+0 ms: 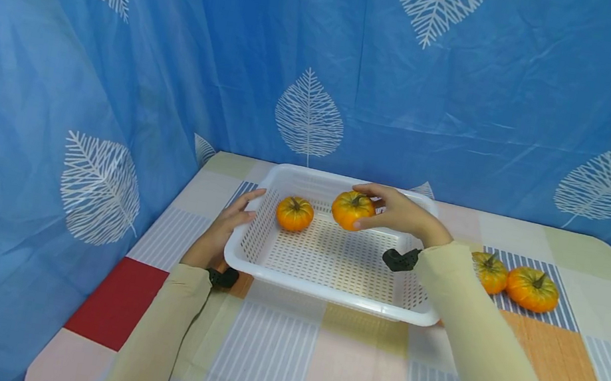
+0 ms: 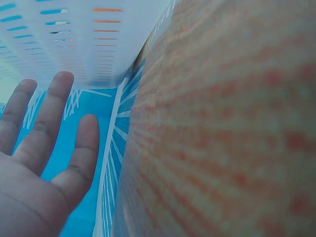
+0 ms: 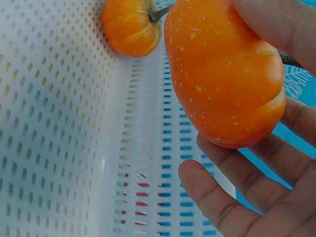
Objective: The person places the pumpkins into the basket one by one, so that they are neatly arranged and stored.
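Observation:
My right hand (image 1: 405,217) grips an orange pumpkin (image 1: 352,210) above the white plastic basket (image 1: 325,291). In the right wrist view the thumb lies on one side of that pumpkin (image 3: 222,74) and fingers on the other. A second pumpkin (image 1: 295,214) sits inside the basket at its left end. My left hand (image 1: 223,227) is at the basket's left rim, its fingers loosely extended. The left wrist view has these fingers (image 2: 47,123) beside the slotted basket wall (image 2: 74,44); whether they touch it I cannot tell.
Two more pumpkins stand on the checked tablecloth (image 1: 271,360) to the right, one (image 1: 488,273) partly behind my right sleeve and the other (image 1: 533,289) beside it. A blue curtain (image 1: 246,39) with white leaf prints hangs behind and to the left of the table.

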{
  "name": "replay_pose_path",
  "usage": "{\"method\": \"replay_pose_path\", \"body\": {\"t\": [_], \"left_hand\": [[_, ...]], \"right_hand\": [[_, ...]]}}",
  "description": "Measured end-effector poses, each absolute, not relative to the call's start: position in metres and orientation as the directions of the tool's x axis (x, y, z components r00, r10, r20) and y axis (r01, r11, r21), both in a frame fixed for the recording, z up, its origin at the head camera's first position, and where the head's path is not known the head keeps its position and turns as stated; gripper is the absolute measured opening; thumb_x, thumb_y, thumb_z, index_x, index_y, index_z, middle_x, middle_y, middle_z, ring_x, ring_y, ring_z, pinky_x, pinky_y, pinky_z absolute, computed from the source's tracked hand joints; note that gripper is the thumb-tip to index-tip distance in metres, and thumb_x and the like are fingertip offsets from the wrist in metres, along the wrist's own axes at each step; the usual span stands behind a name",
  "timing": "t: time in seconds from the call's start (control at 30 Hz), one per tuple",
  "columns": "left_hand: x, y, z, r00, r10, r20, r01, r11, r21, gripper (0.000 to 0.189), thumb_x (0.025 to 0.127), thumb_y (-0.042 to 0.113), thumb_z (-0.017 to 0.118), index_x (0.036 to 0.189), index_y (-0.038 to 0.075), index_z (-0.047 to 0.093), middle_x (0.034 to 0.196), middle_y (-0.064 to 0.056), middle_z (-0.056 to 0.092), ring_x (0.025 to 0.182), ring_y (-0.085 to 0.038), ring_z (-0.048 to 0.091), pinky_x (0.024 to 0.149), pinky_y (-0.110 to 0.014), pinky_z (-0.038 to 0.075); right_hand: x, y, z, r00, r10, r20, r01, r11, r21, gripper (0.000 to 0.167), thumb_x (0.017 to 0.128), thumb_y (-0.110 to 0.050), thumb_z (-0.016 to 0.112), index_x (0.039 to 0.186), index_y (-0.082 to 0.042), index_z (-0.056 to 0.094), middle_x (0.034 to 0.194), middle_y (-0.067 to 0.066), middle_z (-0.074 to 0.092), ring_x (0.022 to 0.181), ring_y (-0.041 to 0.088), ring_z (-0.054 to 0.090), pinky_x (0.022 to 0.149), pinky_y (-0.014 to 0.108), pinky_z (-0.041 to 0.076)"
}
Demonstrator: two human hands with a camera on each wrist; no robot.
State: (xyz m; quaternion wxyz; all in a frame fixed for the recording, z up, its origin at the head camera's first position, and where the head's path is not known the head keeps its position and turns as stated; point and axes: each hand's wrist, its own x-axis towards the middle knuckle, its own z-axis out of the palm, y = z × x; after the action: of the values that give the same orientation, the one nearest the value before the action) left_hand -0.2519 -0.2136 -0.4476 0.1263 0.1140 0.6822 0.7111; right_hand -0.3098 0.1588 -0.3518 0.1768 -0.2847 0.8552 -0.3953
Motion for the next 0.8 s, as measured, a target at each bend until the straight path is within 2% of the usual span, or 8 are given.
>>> {"method": "replay_pose_path", "body": {"t": [0.27, 0.57, 0.8], "left_hand": [[-0.252, -0.215, -0.448, -0.938, 0.347, -0.006, -0.022, -0.042, 0.999, 0.067, 0.110, 0.024, 0.043, 0.173, 0.022, 0.020, 0.178, -0.011, 0.019, 0.141, -0.046, 0.043, 0.102, -0.047, 0.055], [-0.251, -0.215, -0.449, -0.941, 0.337, -0.015, -0.026, -0.027, 0.999, 0.067, 0.110, 0.027, 0.044, 0.173, 0.027, 0.021, 0.178, -0.008, 0.020, 0.142, -0.047, 0.043, 0.106, -0.057, 0.054], [-0.253, -0.215, -0.449, -0.940, 0.341, -0.007, -0.023, -0.043, 0.999, 0.068, 0.109, 0.026, 0.044, 0.173, 0.025, 0.020, 0.179, -0.009, 0.020, 0.142, -0.048, 0.043, 0.104, -0.056, 0.056]], "right_hand": [[-0.314, 0.147, -0.358, -0.775, -0.621, -0.116, -0.301, 0.524, -0.796, 0.077, 0.096, -0.011, 0.081, 0.160, 0.007, 0.043, 0.163, 0.029, 0.043, 0.141, 0.046, 0.047, 0.119, 0.057, 0.042], [-0.322, 0.136, -0.367, -0.789, -0.593, -0.161, -0.245, 0.545, -0.802, 0.078, 0.096, -0.010, 0.080, 0.163, 0.004, 0.042, 0.164, 0.027, 0.042, 0.142, 0.044, 0.046, 0.119, 0.055, 0.043], [-0.326, 0.129, -0.373, -0.781, -0.590, -0.204, -0.193, 0.539, -0.820, 0.079, 0.097, -0.010, 0.078, 0.163, 0.005, 0.039, 0.164, 0.030, 0.039, 0.146, 0.046, 0.042, 0.122, 0.057, 0.039]]}}
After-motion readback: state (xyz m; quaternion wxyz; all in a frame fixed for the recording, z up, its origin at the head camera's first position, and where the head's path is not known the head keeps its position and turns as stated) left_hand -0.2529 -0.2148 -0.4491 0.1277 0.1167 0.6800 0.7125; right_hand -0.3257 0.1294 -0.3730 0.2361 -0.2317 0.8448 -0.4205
